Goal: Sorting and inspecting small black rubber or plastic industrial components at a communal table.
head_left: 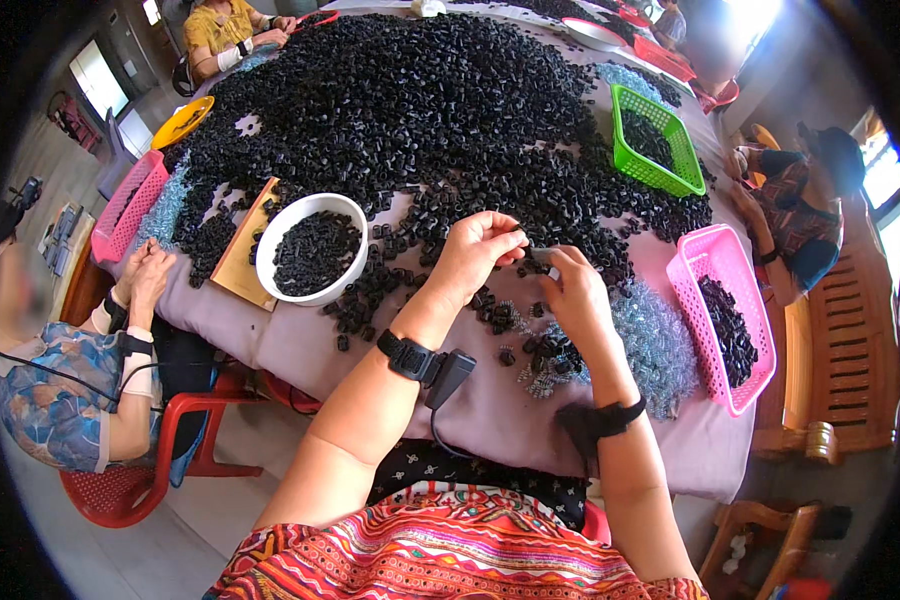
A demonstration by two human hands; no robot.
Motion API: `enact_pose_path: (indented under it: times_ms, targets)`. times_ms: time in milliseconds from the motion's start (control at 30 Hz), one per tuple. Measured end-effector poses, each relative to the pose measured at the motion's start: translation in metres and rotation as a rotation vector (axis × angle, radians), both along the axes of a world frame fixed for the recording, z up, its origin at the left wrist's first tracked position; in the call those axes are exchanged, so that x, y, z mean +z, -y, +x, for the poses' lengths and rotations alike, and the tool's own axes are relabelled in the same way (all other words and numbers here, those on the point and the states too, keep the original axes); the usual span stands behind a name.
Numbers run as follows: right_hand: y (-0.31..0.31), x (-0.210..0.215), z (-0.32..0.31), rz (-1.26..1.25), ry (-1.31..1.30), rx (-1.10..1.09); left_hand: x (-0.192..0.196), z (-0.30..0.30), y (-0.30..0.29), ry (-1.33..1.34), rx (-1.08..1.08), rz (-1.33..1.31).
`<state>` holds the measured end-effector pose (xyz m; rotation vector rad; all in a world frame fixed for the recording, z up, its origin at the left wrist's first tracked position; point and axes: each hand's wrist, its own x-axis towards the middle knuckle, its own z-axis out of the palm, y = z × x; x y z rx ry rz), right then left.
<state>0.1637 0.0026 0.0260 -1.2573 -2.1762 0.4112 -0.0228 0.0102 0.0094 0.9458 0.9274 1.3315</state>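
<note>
Over the near part of the table, my left hand [477, 256] pinches a small black plastic piece [515, 254] between thumb and fingertips. Close by on the right, my right hand [578, 298] has its fingers drawn together; what they hold, if anything, is too small to make out. Beneath both hands lie scattered black plastic pieces [553, 352], joining a large heap of black pieces [390, 85] farther back. Beside my right wrist is a pile of shiny, pale, spring-like pieces [658, 345].
A white bowl [362, 262] of black parts stands left, next to a wooden board [240, 258]. Pink basket [755, 300] and green basket [660, 178] hold black parts at right. Other people sit around the table; one person's hands [142, 278] work at left.
</note>
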Motion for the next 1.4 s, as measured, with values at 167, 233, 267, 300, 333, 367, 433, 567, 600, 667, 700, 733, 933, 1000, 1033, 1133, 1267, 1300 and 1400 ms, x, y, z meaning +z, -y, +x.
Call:
enact_pose_path:
  times_ms: [167, 233, 267, 300, 333, 367, 433, 567, 600, 667, 700, 733, 933, 1000, 1033, 1133, 1267, 1300, 1400]
  targets:
    - [0.003, 0.002, -0.006, 0.002, 0.171, -0.028, -0.001, -0.002, 0.000, 0.024, 0.020, -0.029]
    - [0.005, 0.000, 0.007, -0.034, 0.175, -0.087, -0.002, -0.002, 0.001, 0.024, 0.015, -0.028]
    - [0.005, 0.003, 0.013, -0.138, 0.037, -0.059, -0.001, -0.001, 0.002, 0.023, 0.006, -0.028]
    - [0.004, 0.006, 0.018, -0.184, -0.141, -0.073, 0.000, -0.001, 0.002, 0.024, 0.005, -0.030]
    - [0.000, 0.006, 0.025, -0.127, -0.169, -0.120, 0.002, 0.000, 0.002, 0.023, 0.001, -0.031]
    - [-0.003, 0.005, 0.031, -0.070, -0.197, -0.167, 0.003, 0.002, 0.002, 0.022, -0.004, -0.033]
    - [-0.005, 0.006, 0.036, -0.089, -0.245, -0.246, -0.001, -0.001, 0.001, -0.022, -0.032, -0.020]
    - [-0.007, -0.006, 0.035, -0.089, -0.289, -0.279, -0.004, -0.001, 0.001, -0.042, -0.035, -0.020]
    - [-0.008, -0.010, 0.035, -0.063, -0.299, -0.244, -0.004, 0.000, 0.001, -0.044, -0.033, -0.016]
    - [-0.006, -0.008, 0.032, -0.070, -0.228, -0.218, -0.003, 0.001, 0.002, -0.051, -0.026, -0.018]
    - [-0.007, -0.009, 0.033, -0.070, -0.231, -0.222, -0.002, 0.001, 0.002, -0.055, -0.030, -0.019]
    - [-0.007, -0.009, 0.032, -0.029, -0.191, -0.208, -0.003, 0.000, 0.002, -0.056, -0.028, -0.020]
    - [-0.006, -0.013, 0.029, 0.052, -0.078, -0.193, -0.003, 0.004, 0.002, -0.053, -0.022, -0.028]
    - [-0.003, -0.012, 0.025, 0.079, 0.096, -0.145, -0.003, 0.005, 0.003, -0.039, -0.012, -0.037]
    - [-0.003, -0.013, 0.025, 0.081, 0.093, -0.147, -0.004, 0.006, 0.003, -0.042, -0.010, -0.043]
    - [-0.004, -0.019, 0.026, 0.164, 0.167, -0.125, -0.006, 0.007, 0.003, -0.060, -0.007, -0.051]
    - [-0.005, -0.021, 0.025, 0.169, 0.170, -0.159, -0.008, 0.007, 0.001, -0.169, -0.041, -0.018]
    - [-0.007, -0.024, 0.025, 0.188, 0.162, -0.163, -0.009, 0.007, 0.001, -0.174, -0.049, -0.016]
    - [-0.007, -0.023, 0.022, 0.174, 0.058, -0.183, -0.012, 0.007, 0.003, -0.219, -0.110, 0.006]
